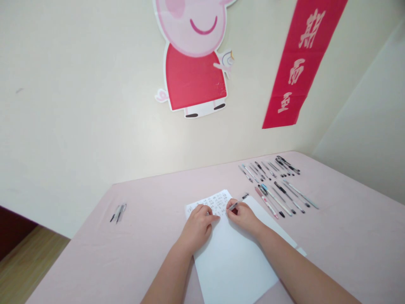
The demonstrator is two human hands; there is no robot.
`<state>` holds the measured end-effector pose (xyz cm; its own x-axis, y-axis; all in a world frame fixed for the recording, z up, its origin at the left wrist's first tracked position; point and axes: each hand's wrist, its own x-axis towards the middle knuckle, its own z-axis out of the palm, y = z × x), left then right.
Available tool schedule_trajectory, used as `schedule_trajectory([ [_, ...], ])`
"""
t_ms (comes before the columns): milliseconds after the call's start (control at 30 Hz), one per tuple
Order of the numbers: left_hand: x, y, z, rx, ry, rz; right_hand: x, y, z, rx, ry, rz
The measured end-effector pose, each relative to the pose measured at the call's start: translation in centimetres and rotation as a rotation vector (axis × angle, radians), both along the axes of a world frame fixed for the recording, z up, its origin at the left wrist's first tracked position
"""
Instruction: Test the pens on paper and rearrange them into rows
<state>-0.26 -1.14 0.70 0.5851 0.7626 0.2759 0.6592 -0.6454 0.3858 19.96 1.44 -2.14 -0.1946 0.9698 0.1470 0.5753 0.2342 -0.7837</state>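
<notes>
A sheet of white paper point(237, 261) lies on the table, its upper part filled with rows of dark handwriting. My right hand point(243, 216) grips a pen point(234, 205) near the right end of the lowest written line, its tip close to the paper. I cannot tell whether the tip touches. On the left side of the sheet rests my left hand point(199, 223), with nothing in it; its fingers are bent and slightly apart, one reaching right across the paper. Another white sheet point(268, 219) shows from beneath my right forearm, with a small dark clip-like piece at its top.
Two rows of pens lie to the right, a far row point(259, 169) and a near row point(286, 196). A few thin pens or refills point(118, 213) lie at the left on the pink tablecloth point(152, 202). Behind the table rises a wall with a cartoon pig cutout point(196, 78) and a red banner point(294, 71).
</notes>
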Motion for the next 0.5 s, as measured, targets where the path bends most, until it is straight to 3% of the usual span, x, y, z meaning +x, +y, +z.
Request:
schedule_trajectory([
  [500, 0.03, 0.01, -0.44, -0.003, 0.002, -0.005, -0.27, -0.37, 0.76, 0.019, -0.086, -0.011],
])
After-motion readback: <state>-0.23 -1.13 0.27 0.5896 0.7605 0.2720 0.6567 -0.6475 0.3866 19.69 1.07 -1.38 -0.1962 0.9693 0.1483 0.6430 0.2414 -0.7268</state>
